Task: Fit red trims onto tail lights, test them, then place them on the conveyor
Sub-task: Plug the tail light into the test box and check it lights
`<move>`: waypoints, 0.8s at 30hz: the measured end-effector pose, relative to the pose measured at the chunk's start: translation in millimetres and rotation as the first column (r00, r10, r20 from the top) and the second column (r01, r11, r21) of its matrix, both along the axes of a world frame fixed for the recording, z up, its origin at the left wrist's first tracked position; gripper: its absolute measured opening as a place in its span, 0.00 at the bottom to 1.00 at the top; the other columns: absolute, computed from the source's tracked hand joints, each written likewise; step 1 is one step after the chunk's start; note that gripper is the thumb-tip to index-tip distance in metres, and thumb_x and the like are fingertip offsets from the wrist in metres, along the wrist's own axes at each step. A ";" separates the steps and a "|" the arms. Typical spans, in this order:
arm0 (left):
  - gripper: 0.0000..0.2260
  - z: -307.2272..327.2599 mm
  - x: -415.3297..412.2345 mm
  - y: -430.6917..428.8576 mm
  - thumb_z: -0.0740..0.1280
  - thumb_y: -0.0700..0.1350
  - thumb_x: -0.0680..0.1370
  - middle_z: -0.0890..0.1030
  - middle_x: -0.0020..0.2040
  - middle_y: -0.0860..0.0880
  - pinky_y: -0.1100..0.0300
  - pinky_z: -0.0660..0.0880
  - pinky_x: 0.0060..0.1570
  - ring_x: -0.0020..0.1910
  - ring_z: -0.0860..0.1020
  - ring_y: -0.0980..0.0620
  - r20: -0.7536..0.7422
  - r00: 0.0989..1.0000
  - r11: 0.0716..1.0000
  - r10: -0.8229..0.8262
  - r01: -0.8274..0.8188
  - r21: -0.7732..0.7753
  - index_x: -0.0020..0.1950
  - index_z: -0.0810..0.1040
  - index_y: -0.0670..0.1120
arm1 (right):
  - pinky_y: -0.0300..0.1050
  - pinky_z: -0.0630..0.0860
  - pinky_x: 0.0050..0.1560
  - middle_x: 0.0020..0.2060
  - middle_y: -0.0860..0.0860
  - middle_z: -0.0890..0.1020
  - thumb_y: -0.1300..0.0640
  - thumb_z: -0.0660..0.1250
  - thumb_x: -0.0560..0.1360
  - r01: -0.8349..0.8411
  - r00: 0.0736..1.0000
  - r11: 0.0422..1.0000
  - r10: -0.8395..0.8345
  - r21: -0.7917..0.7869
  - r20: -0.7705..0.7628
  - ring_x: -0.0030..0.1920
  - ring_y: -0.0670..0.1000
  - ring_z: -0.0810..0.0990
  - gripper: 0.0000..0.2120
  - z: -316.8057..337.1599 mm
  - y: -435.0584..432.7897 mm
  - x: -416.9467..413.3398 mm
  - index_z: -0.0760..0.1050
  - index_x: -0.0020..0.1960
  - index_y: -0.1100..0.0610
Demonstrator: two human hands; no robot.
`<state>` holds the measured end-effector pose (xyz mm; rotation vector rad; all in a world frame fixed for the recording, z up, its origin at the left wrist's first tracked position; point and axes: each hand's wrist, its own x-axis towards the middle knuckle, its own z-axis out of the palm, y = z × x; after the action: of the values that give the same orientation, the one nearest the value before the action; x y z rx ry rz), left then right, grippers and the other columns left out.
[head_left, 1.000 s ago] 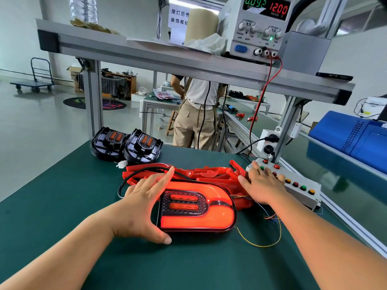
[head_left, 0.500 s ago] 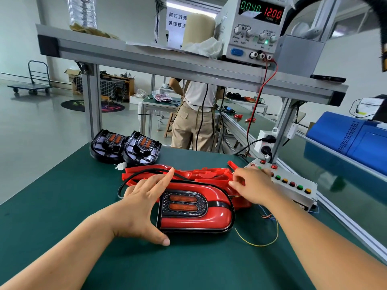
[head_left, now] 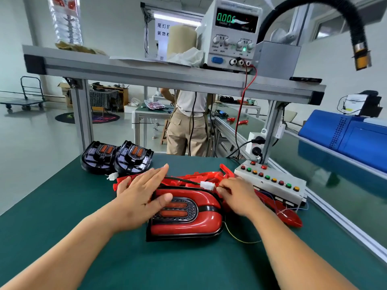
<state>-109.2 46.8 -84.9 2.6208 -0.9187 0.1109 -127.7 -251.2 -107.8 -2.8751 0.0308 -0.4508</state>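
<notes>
The tail light (head_left: 188, 222) lies flat on the green table (head_left: 62, 216) with its red trim (head_left: 209, 218) fitted, directly under and to the right of the left hand (head_left: 140, 199). That hand's fingers (head_left: 155, 175) are straight and close together, stretched out past the light's far left corner. The thumb (head_left: 164, 199) rests on the top face at the edge of the dark grille (its two orange lenses sit just beside the thumb tip). Nothing is gripped here; the hand lies flat.

The right hand (head_left: 238, 195) is at the light's far right corner, its fingers curled. Their tips pinch a white connector (head_left: 207, 185) just above the trim's edge. A black cable (head_left: 180, 180) runs from the connector leftward, passing beneath the left fingers.

Beyond both sets of fingertips lies a pile of red trims (head_left: 194, 175). Right of the right hand's knuckles stands a button box (head_left: 272, 185) with coloured buttons. Two black tail lights (head_left: 117, 158) sit well beyond the left fingertips. The power supply (head_left: 232, 34) on the shelf above shows green zeros.
</notes>
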 end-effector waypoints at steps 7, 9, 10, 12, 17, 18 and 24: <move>0.26 36.6 18.4 -74.5 0.55 0.52 0.83 0.59 0.79 0.56 0.52 0.42 0.76 0.77 0.56 0.57 0.208 0.969 0.991 -0.135 0.130 0.040 0.80 0.51 0.55 | 0.45 0.67 0.43 0.38 0.47 0.79 0.56 0.64 0.80 -0.192 0.932 0.976 0.147 0.105 0.332 0.40 0.50 0.75 0.08 4.3 9.9 -14.0 0.78 0.44 0.55; 0.24 34.4 22.3 -95.7 0.54 0.53 0.84 0.63 0.77 0.55 0.47 0.40 0.75 0.76 0.59 0.56 0.177 0.966 0.976 -0.189 0.166 0.138 0.80 0.53 0.58 | 0.44 0.66 0.42 0.37 0.46 0.78 0.58 0.65 0.79 -0.236 0.906 0.967 0.186 0.090 0.380 0.39 0.46 0.73 0.06 5.0 13.7 -16.0 0.79 0.46 0.57; 0.22 33.2 24.7 -103.2 0.53 0.53 0.84 0.67 0.74 0.54 0.45 0.41 0.75 0.75 0.62 0.55 0.156 0.968 0.969 -0.199 0.170 0.180 0.79 0.56 0.58 | 0.44 0.66 0.41 0.38 0.46 0.78 0.59 0.65 0.79 -0.251 0.898 0.964 0.196 0.093 0.395 0.40 0.44 0.71 0.05 4.4 14.7 -17.1 0.80 0.47 0.57; 0.18 33.6 28.9 -111.7 0.52 0.52 0.85 0.74 0.65 0.52 0.44 0.45 0.74 0.70 0.68 0.54 0.121 0.975 0.960 -0.189 0.157 0.233 0.74 0.66 0.59 | 0.42 0.69 0.42 0.40 0.48 0.81 0.60 0.66 0.78 -0.261 0.892 0.959 0.198 0.108 0.406 0.41 0.41 0.71 0.05 2.0 15.2 -18.3 0.81 0.49 0.57; 0.13 36.5 35.2 -112.2 0.53 0.57 0.83 0.74 0.50 0.56 0.49 0.53 0.68 0.58 0.72 0.52 0.055 0.985 0.951 -0.165 0.144 0.273 0.59 0.75 0.60 | 0.35 0.65 0.40 0.38 0.41 0.76 0.59 0.67 0.78 -0.239 0.901 0.962 0.168 0.136 0.400 0.41 0.39 0.69 0.04 0.1 15.0 -17.6 0.81 0.49 0.55; 0.11 36.7 34.9 -112.0 0.53 0.57 0.83 0.73 0.46 0.57 0.49 0.55 0.67 0.54 0.73 0.51 0.049 0.985 0.947 -0.168 0.147 0.285 0.53 0.74 0.60 | 0.33 0.63 0.40 0.38 0.40 0.74 0.58 0.67 0.78 -0.232 0.901 0.964 0.163 0.130 0.403 0.41 0.39 0.68 0.04 0.7 15.7 -17.0 0.80 0.49 0.55; 0.08 33.5 32.2 -115.8 0.55 0.58 0.83 0.75 0.47 0.55 0.53 0.64 0.52 0.54 0.75 0.48 0.091 0.971 0.962 -0.222 0.203 0.180 0.50 0.69 0.57 | 0.41 0.67 0.42 0.43 0.41 0.76 0.52 0.63 0.80 -0.218 0.915 0.968 0.156 0.128 0.373 0.45 0.42 0.72 0.08 2.8 17.5 -17.7 0.79 0.55 0.52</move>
<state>-77.0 -69.0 -51.4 2.6700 -1.2962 0.1286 -145.4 -233.7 -105.0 -2.5557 -0.2560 -0.8820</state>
